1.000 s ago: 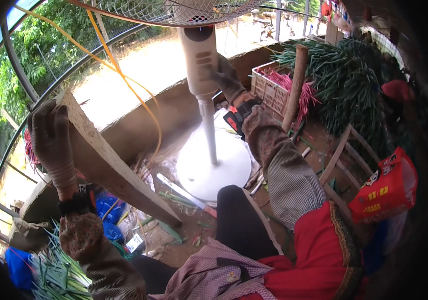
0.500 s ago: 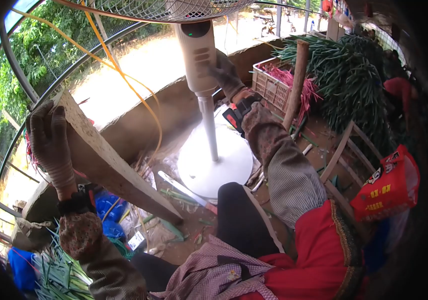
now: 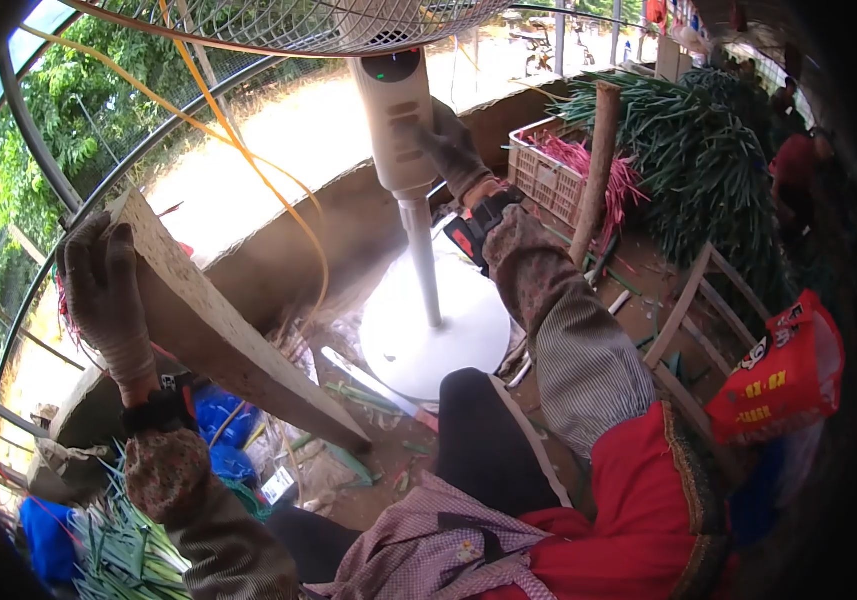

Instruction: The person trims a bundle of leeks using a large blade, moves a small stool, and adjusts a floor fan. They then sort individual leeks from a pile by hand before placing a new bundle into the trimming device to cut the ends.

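Observation:
A standing fan rises in front of me, with a white control column (image 3: pixel 395 130), a thin pole and a round white base (image 3: pixel 436 330). My right hand (image 3: pixel 452 155), in a dark glove, is pressed against the column's right side, its fingertips on the buttons. The wire fan cage (image 3: pixel 299 22) shows only in part at the top. My gloved left hand (image 3: pixel 107 295) lies over the upper end of a leaning concrete post (image 3: pixel 234 330), with its fingers bent over the edge.
A crate (image 3: pixel 546 180) of pink ties stands behind a wooden stake (image 3: pixel 597 170). Green onions (image 3: pixel 694 150) are piled at the right, near a wooden frame (image 3: pixel 689 310) and a red bag (image 3: pixel 784 375). Yellow cords (image 3: pixel 249 155) hang at the left. A person (image 3: pixel 799 165) is at the far right.
The view has shifted slightly, and the fan column and cage sit a little differently in it. Both hands keep their places on the column and the post.

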The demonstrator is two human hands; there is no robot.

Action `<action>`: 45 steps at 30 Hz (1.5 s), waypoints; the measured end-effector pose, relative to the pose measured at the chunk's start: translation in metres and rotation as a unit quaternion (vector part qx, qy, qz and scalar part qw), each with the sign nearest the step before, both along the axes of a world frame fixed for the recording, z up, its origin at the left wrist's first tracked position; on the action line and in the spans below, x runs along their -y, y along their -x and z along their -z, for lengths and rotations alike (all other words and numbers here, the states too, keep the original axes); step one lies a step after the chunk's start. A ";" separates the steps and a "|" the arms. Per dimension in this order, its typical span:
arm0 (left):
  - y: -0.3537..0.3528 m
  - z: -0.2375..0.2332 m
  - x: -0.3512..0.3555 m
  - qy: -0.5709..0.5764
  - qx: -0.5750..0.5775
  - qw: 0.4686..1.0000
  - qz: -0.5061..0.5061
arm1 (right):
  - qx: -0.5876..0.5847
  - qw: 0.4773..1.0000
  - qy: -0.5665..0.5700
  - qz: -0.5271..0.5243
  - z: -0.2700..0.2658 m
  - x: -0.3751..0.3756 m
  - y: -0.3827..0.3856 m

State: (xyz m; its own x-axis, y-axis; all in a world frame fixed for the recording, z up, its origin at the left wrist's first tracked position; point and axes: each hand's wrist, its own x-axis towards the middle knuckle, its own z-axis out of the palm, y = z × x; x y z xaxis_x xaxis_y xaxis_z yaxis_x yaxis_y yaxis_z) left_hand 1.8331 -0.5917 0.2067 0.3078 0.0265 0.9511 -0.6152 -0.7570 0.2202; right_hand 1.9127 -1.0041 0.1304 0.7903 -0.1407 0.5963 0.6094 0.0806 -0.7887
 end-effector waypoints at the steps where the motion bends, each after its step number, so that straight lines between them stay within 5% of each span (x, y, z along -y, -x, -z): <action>1: 0.000 0.000 0.000 0.001 -0.001 1.000 -0.001 | 0.007 1.000 0.002 0.001 0.001 0.000 -0.002; 45: 0.002 0.001 0.004 0.050 -0.028 0.998 0.028 | 0.009 1.000 -0.011 -0.013 0.001 -0.002 -0.001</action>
